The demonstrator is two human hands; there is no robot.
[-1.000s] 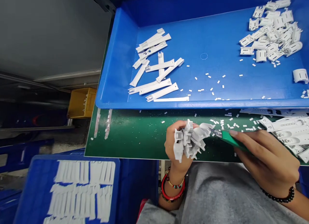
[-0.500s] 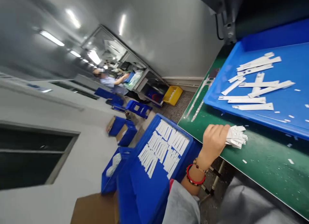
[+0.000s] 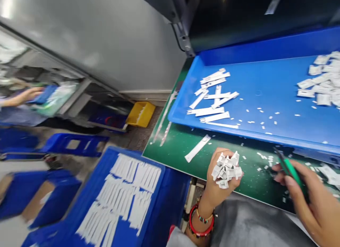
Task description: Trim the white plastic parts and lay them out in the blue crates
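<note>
My left hand is closed around a bundle of white plastic strips, their ends pointing up toward me. It is over the front edge of the green table. In my right hand is a green-handled tool with a narrow dark tip; its exact kind is hard to make out. One loose white strip lies on the table left of my left hand. More strips lie at the left side of the blue tray, and a pile of white pieces fills its right side.
Small white chips lie over the tray and the green table. Lower left, a blue bin holds rows of white strips. A yellow box sits on the floor. At far left a co-worker's hand touches a blue object.
The view has swung right and down. My left hand has turned, so the bundle's ends face upward. My right hand with the green-handled tool has come into view, as has the loose strip.
</note>
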